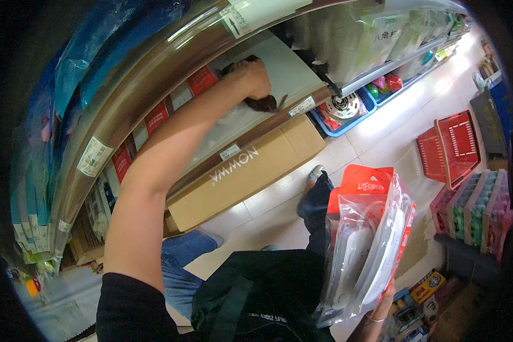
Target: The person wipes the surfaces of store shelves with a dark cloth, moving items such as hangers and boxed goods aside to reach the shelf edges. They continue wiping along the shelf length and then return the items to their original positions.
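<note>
My left hand (253,79) reaches far forward into a low shelf, its fingers curled around a dark brown cloth (261,104). The cloth lies against the pale shelf board (297,70), close to its brown front edge with price tags. At the lower right, my right hand (382,299) holds power strips (357,260) in clear plastic packaging with red header cards. These packs stand upright in front of my right side, and they hide most of the fingers. Red-and-white boxes (156,117) sit farther along the shelf, partly behind my left forearm.
Above my arm curves an upper shelf edge (154,64). A long cardboard box (252,171) lies below the low shelf. Blue baskets (346,128) hold small goods on the floor. A red shopping basket (451,147) and stacked wrapped packs (470,211) stand to the right.
</note>
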A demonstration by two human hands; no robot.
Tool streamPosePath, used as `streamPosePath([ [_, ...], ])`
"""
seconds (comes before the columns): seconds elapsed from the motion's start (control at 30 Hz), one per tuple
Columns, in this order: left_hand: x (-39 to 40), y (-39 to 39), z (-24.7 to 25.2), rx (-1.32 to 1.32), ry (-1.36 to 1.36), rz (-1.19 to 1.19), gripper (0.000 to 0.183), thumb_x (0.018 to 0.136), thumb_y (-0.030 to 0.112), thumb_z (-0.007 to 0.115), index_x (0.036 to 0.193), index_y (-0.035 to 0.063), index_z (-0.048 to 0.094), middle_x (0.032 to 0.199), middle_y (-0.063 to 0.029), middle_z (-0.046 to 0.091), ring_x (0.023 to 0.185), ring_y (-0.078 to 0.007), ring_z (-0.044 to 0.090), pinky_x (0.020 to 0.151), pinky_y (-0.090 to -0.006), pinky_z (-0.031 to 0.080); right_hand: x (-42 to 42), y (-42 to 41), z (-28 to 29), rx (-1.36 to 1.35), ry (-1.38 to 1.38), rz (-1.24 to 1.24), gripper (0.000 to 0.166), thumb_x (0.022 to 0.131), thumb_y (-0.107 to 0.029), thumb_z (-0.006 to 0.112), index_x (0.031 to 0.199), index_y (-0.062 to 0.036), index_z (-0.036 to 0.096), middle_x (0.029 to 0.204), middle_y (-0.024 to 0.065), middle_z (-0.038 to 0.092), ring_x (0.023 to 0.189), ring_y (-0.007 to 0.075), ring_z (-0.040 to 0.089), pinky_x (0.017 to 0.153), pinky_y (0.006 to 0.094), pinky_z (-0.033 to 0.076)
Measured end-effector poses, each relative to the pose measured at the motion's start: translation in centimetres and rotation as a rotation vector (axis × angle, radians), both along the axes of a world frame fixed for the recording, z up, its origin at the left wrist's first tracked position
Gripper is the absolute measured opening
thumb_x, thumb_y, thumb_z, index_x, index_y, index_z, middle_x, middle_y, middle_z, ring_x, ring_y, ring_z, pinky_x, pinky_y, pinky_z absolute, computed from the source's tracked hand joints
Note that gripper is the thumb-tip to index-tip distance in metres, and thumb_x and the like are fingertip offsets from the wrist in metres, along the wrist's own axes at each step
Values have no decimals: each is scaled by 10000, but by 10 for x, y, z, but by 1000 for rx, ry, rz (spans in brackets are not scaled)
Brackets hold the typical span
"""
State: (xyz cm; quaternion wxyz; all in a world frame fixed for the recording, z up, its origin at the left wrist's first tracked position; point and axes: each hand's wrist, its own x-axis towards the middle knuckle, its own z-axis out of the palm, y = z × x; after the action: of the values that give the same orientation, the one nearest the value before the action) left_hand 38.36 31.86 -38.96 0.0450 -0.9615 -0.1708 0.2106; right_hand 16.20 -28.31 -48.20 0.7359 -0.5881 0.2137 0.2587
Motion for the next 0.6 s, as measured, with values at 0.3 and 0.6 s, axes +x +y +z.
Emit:
streamPosePath([
  [0.3, -4, -27, 5, -448, -349, -66, 540, 750, 208, 618, 1178, -87, 470, 1083, -296, 583, 1030, -389, 584, 879, -432, 458, 1, 17, 7, 74, -38, 44, 848, 725, -461, 719, 1330, 43, 403, 1181, 127, 588, 996, 230, 608, 868, 374, 500],
  [0.6, 73, -45, -39, -915, -798, -64, 570, 758, 182, 674, 1249, -32, 481, 1192, -219, 576, 1098, -335, 563, 934, -377, 440, 7, 24, 9, 88, -33, 77, 870, 696, -451, 743, 1329, 41, 404, 1179, 129, 590, 998, 237, 611, 868, 378, 502],
])
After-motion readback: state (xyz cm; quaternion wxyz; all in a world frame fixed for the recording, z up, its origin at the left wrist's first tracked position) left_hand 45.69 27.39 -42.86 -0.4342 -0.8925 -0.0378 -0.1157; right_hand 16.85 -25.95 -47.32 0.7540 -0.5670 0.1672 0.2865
